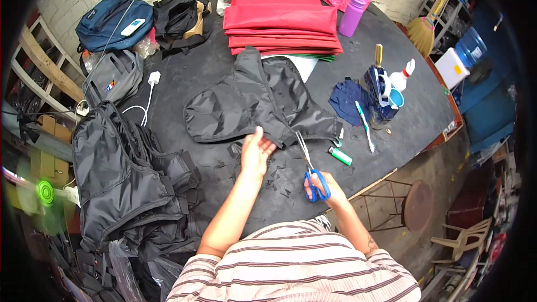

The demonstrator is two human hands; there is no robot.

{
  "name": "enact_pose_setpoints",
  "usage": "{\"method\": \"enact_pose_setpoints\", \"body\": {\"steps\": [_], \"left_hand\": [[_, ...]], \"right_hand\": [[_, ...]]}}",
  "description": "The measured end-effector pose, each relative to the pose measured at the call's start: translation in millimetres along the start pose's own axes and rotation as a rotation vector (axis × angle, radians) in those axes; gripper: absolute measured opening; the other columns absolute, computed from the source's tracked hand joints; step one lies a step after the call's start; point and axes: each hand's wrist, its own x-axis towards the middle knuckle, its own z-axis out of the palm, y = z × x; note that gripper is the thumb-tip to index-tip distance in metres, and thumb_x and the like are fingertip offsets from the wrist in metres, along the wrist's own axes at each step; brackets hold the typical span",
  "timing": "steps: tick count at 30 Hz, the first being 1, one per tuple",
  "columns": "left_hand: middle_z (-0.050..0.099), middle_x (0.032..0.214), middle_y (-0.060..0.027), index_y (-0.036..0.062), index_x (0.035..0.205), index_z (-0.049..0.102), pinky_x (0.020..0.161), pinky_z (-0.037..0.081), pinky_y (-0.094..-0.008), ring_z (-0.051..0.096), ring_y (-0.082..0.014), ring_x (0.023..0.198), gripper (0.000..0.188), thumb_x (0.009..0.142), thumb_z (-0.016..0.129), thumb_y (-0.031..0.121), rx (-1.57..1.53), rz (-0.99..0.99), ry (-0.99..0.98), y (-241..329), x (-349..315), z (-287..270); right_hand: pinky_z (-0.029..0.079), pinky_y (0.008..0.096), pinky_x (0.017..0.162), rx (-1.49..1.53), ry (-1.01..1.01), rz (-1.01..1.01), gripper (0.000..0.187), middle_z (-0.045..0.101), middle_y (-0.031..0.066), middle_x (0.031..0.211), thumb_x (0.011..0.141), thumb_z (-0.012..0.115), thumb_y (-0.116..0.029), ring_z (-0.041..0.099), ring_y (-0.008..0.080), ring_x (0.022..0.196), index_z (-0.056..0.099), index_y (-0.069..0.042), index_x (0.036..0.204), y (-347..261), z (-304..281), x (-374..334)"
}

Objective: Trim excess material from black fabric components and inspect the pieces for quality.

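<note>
A black shiny fabric piece point(224, 106) with bound edges, shaped like a bag or vest panel, lies spread on the dark table. At its near edge is my left hand point(257, 154), palm turned inward, thumb apart from the fingers and overlapping the cloth; no firm grip shows. My right hand point(331, 189) grips blue-handled scissors point(316, 187) by the loops. Their metal blades point away from me, and the tips reach the fabric's near right edge. Small black scraps point(274, 184) are scattered on the table between my hands.
A stack of similar black pieces point(117, 179) sits at left. Folded red bags point(282, 22) and a purple bottle point(352, 15) stand behind. At right are a green lighter point(340, 156), a toothbrush point(365, 127), a dark cloth point(349, 100), a caddy point(378, 98) and a spray bottle point(400, 78).
</note>
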Motion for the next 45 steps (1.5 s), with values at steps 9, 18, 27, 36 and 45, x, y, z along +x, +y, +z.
{"method": "enact_pose_setpoints", "body": {"steps": [9,18,27,36,45], "left_hand": [[0.060,0.094,-0.0092,0.0023,0.095,0.055,0.081,0.047,-0.0402,0.058,-0.0217,0.086,0.022,0.083,0.061,0.020,-0.007,-0.168,-0.181,-18.8,13.2,2.0],[0.061,0.098,-0.0126,-0.0034,0.101,0.054,0.085,0.047,-0.0386,0.059,-0.0224,0.093,0.022,0.091,0.047,0.014,-0.066,-0.102,-0.353,-16.6,-3.8,-3.5],[0.059,0.102,-0.0140,-0.0039,0.107,0.049,0.087,0.047,-0.0379,0.059,-0.0249,0.096,0.022,0.092,0.044,0.012,-0.070,-0.059,-0.353,-18.6,-6.4,-4.1],[0.060,0.100,-0.0138,-0.0020,0.102,0.052,0.088,0.046,-0.0383,0.059,-0.0247,0.095,0.019,0.091,0.044,0.011,-0.087,-0.063,-0.302,-21.6,-5.3,-5.6],[0.058,0.090,-0.0134,0.0017,0.088,0.052,0.083,0.049,-0.0374,0.058,-0.0273,0.094,0.019,0.086,0.057,0.020,-0.143,-0.168,-0.248,-16.2,-25.1,-2.3]], "right_hand": [[0.041,0.0216,0.052,-0.020,0.073,0.013,0.044,0.054,0.0034,0.064,0.081,0.057,-0.049,0.052,0.0101,0.057,0.054,-0.005,0.080,-1.6,2.9,7.5],[0.033,0.0194,0.049,-0.120,-0.057,-0.014,0.045,0.056,0.0027,0.066,0.080,0.055,-0.053,0.051,0.0093,0.056,0.056,-0.007,0.083,-8.4,3.4,12.0],[0.036,0.0205,0.047,-0.074,-0.006,-0.013,0.046,0.055,0.0033,0.062,0.080,0.056,-0.052,0.050,0.0101,0.053,0.055,-0.006,0.081,-6.1,8.7,13.6],[0.035,0.0199,0.040,0.005,0.144,0.009,0.037,0.051,0.0014,0.051,0.078,0.065,-0.039,0.046,0.0076,0.041,0.054,-0.005,0.068,-3.2,22.0,14.8],[0.036,0.0194,0.037,0.010,0.196,-0.045,0.036,0.051,0.0017,0.050,0.080,0.064,-0.037,0.045,0.0075,0.039,0.054,-0.004,0.067,0.2,17.6,19.9]]}}
